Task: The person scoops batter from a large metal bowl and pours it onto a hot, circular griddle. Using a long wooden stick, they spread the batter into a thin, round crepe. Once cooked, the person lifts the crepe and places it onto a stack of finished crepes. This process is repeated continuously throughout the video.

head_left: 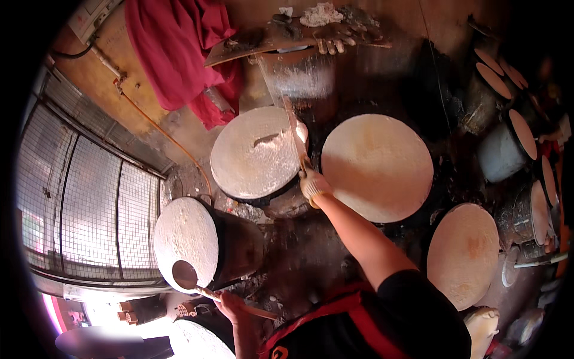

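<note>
My right hand (314,184), in a pale knit glove, is closed around the handle of a long flat blade (294,131). The blade reaches away over the right edge of a round vat (239,161) with a whitish surface. A rough, raised fold marks that surface beside the blade, and a pale lump shows at the vat's rim. Bare of any glove, my left hand (232,306) grips the wooden handle of a ladle (185,274). The ladle's round brown head is over the lower part of another white-topped vat (188,233); whether it touches the surface I cannot tell.
Round vats with pale tan tops stand close by on the right (376,167) and lower right (463,254). Further drums (508,149) line the far right. A board (257,45) with gloves (333,43) lies across a drum at the back, beside hanging red cloth (173,54). Mesh windows (89,203) stand left.
</note>
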`<action>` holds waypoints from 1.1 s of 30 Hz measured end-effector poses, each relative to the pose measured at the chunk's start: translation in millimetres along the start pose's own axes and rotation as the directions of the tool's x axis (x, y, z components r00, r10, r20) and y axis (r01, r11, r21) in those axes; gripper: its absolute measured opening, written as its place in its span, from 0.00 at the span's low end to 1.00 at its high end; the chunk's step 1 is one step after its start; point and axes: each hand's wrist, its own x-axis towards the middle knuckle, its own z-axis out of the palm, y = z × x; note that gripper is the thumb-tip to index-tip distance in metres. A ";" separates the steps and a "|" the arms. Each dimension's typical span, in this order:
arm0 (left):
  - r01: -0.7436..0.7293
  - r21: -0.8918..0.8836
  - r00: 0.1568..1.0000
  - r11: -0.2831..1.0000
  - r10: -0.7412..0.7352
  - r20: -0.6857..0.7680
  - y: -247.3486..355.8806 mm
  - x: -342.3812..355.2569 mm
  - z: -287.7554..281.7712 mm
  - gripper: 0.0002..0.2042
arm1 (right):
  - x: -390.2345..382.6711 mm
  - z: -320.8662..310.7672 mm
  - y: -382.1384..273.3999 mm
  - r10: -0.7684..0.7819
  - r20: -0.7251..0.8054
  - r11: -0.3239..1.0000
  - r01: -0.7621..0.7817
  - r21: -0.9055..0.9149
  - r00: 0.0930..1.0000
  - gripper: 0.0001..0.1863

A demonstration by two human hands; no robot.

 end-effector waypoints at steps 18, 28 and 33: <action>0.222 0.288 0.919 0.931 -0.299 0.257 7.0 15.5 116.2 0.08 | -44.1 -34.9 -14.1 -0.060 0.387 0.933 -0.086 0.350 0.920 0.23; 0.388 0.364 0.752 0.847 -0.519 0.406 7.3 63.8 201.8 0.03 | -19.1 -24.5 14.4 -0.108 0.270 0.918 -0.008 0.396 0.957 0.18; 0.832 0.229 0.386 0.505 -0.824 0.415 0.2 126.9 231.0 0.14 | -21.2 -37.0 7.5 -0.360 0.335 0.912 0.254 0.322 0.871 0.23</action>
